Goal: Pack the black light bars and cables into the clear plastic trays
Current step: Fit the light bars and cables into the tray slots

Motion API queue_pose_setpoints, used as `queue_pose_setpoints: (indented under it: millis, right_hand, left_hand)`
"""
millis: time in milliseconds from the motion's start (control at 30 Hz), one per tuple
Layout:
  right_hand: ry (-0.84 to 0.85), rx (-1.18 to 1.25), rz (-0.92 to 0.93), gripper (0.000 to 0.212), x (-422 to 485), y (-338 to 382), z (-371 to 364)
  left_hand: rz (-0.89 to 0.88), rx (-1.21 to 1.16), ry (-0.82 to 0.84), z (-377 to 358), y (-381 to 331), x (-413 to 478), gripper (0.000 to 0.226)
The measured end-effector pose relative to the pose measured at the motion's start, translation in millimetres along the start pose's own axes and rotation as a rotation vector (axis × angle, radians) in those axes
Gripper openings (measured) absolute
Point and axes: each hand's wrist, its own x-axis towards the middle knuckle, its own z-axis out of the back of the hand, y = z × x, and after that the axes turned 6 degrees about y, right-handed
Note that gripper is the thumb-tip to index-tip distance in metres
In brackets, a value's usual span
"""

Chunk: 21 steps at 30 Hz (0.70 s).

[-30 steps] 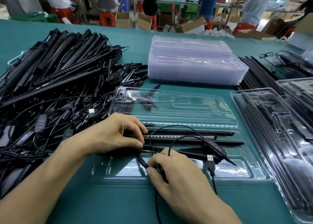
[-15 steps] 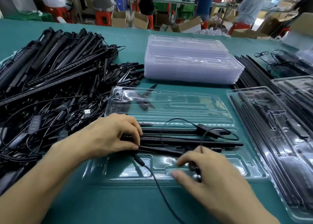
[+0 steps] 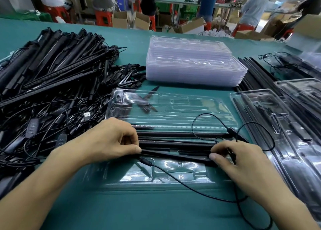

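Your left hand [image 3: 111, 141] curls its fingers around one end of a long thin black light bar [image 3: 173, 155], and your right hand [image 3: 243, 162] pinches the other end. The bar lies across the open clear plastic tray [image 3: 180, 178] in front of you. A thin black cable [image 3: 199, 190] trails over its near edge.
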Motion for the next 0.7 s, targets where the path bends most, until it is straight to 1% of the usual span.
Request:
queue_pose_setpoints:
  millis: [67, 167, 233, 300, 367, 467, 567, 700]
  right_hand:
    - [-0.059, 0.02, 0.015, 0.018, -0.8, -1.3, 0.8]
    - [-0.147, 0.001, -0.007, 0.025, -1.3, -8.1, 4.0]
    - [-0.102, -0.084, -0.037, 0.03, 2.0, -15.2, 7.1]
    - [0.037, -0.218, -0.079, 0.034, 8.6, -19.3, 10.6]
    - [0.112, -0.278, -0.09, 0.03, 15.5, -22.1, 13.7]
    - [0.075, -0.258, -0.075, 0.022, 23.6, -26.1, 14.3]
    - [0.031, -0.216, -0.066, 0.017, 28.7, -29.9, 12.5]
    - [0.045, -0.138, -0.04, 0.01, 32.1, -34.7, 11.7]
  left_hand:
    - [-0.001, 0.018, 0.007, 0.5, -0.2, -0.1, 0.015]
    - [-0.024, 0.02, 0.019, 0.6, -3.7, -1.0, 0.011]
    - [-0.031, 0.015, 0.019, 0.7, -6.3, -1.8, 0.009]
    - [-0.031, 0.007, 0.013, 0.8, -7.7, -2.0, 0.008]
    - [-0.026, -0.011, 0.006, 0.5, -7.3, -1.9, 0.009]
    - [-0.025, -0.042, -0.006, 0.5, -5.0, -2.3, 0.01]
    - [-0.038, -0.014, -0.018, 0.4, -3.0, -1.7, 0.01]
    - [-0.047, 0.003, -0.03, -1.8, -1.8, -1.2, 0.011]
